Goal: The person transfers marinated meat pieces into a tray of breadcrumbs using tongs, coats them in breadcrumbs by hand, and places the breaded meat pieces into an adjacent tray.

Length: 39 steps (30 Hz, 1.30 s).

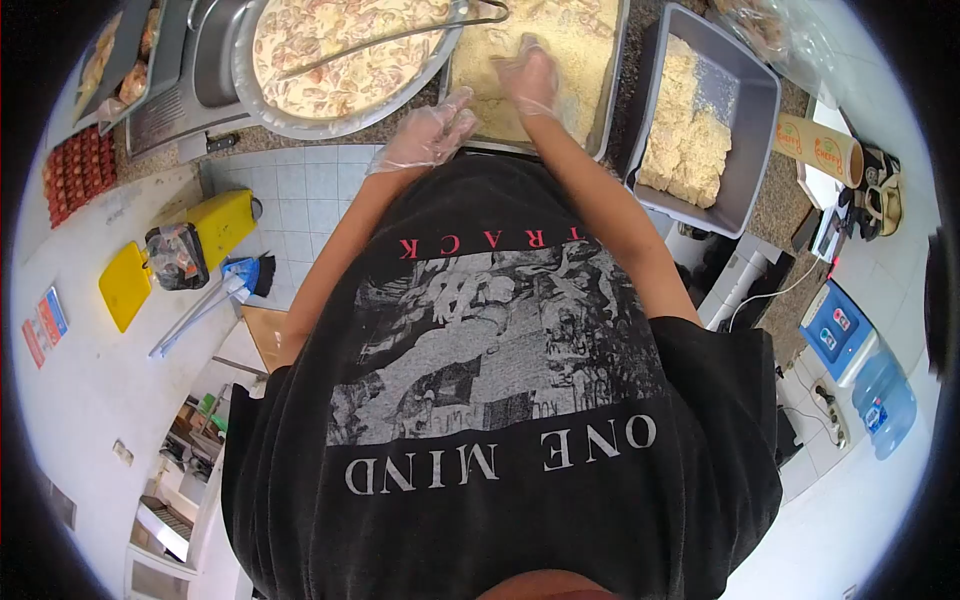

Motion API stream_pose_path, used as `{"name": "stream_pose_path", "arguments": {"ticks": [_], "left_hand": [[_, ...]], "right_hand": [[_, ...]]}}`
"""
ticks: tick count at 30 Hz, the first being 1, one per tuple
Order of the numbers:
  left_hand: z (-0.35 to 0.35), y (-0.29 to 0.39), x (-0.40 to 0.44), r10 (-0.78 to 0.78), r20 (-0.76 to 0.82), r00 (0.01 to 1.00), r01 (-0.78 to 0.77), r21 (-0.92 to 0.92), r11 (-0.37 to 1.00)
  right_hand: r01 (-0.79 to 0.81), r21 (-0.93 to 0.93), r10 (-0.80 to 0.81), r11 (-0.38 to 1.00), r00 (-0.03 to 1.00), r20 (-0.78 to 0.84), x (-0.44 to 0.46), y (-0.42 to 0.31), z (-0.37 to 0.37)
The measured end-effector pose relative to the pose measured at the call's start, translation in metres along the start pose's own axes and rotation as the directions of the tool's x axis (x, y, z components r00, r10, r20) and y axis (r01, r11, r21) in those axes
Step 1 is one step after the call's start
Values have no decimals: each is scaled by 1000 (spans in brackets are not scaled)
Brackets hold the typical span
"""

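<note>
My right hand (530, 78), in a clear plastic glove, presses down on yellow crumbs (480, 112) in a metal tray (610, 130). Its fingers are spread, and their tips are partly hidden in the crumbs. Beside the tray's near left corner is my left hand (428, 132), also gloved, its fingers loosely apart with nothing visible in them. Left of the tray stands a round metal basin (243, 72) of raw meat pieces in creamy liquid (345, 60). Long metal tongs (390, 38) lie across the basin, their bent end reaching over the tray.
A grey plastic tub (745, 165) at right holds crumb-coated pieces (685, 140). A paper cup stack (815, 148) lies beyond it. Left of the basin are a sink (215, 65), a knife (222, 143) and red egg trays (80, 175). A plastic bag (790, 35) lies at top right.
</note>
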<state>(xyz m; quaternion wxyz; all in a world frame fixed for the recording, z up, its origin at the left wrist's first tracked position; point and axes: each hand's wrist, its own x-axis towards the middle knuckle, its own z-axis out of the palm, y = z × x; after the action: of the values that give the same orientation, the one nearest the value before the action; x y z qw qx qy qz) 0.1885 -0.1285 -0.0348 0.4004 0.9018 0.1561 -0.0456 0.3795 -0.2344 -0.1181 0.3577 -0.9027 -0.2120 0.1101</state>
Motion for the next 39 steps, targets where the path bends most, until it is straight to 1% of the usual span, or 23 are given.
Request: {"name": "stream_pose_path", "arguments": {"ticks": [1,4,7,9,10,12,13,15,16,19,22,24,25,27,28,30,31,32,33,35,37,38,39], "left_hand": [[0,-3,-3,-21,7,1000,21,11,1000],[1,-11,-8,-26,-24,999,27,10,1000],[2,-17,-10,57,-106,993,-60,-18,998],[-1,-13,-10,72,-120,990,-73,0,997],[-4,-9,-11,37,-95,995,-39,-20,999],[-9,-1,-9,-21,-42,999,19,-58,998],[-5,-4,-7,26,-75,997,-30,-55,998],[6,-10,-6,115,-139,984,-122,-41,992],[3,-6,-4,99,-108,989,-104,-43,994],[-1,5,0,40,-10,999,-40,-61,997],[1,9,6,-20,68,998,27,-113,993],[5,11,4,-39,99,994,56,-176,983],[9,11,5,48,2,999,-47,-138,989],[19,10,8,230,-183,956,-241,-38,970],[23,8,10,211,-178,961,-228,-82,970],[30,7,11,171,-161,972,-199,-175,964],[28,11,13,101,-75,992,-114,-196,974],[26,15,15,32,13,999,-28,-211,977],[25,17,17,-36,103,994,58,-219,974],[44,3,16,106,-60,993,-117,-227,967],[60,-10,14,136,-138,981,-167,-246,955],[64,-16,13,99,-133,986,-132,-269,954],[56,4,12,4,-69,998,-18,-202,979]], "right_hand": [[20,52,-18,998,999,-41,2,4,2],[-185,333,90,924,955,281,14,16,-20],[-328,397,205,857,924,322,6,6,-62],[-435,552,272,711,895,354,-4,5,-87],[-482,618,306,621,875,374,-8,4,-94],[-579,637,483,509,805,345,-19,4,-87],[-619,648,567,445,754,331,-24,8,-82],[-647,601,513,469,754,410,-25,27,-81],[-658,578,484,483,751,450,-23,36,-77],[-685,615,509,390,717,476,-25,49,-66],[-717,442,479,539,693,540,-24,40,-93],[-685,528,499,502,728,470,-25,39,-95],[-663,571,510,485,744,431,-23,38,-99],[-672,577,488,464,738,466,-21,25,-130],[-676,580,477,455,735,483,-19,19,-145],[-603,694,354,394,796,491,-11,35,-163],[-564,745,292,357,825,484,-5,46,-177],[-604,701,257,379,797,547,6,62,-199],[-602,656,297,455,797,526,13,62,-226],[-570,527,369,630,817,443,30,58,-282],[-492,344,374,799,856,356,59,88,-324],[-435,248,347,866,879,327,78,113,-343],[-376,201,286,905,885,366,98,143,-357]]}}
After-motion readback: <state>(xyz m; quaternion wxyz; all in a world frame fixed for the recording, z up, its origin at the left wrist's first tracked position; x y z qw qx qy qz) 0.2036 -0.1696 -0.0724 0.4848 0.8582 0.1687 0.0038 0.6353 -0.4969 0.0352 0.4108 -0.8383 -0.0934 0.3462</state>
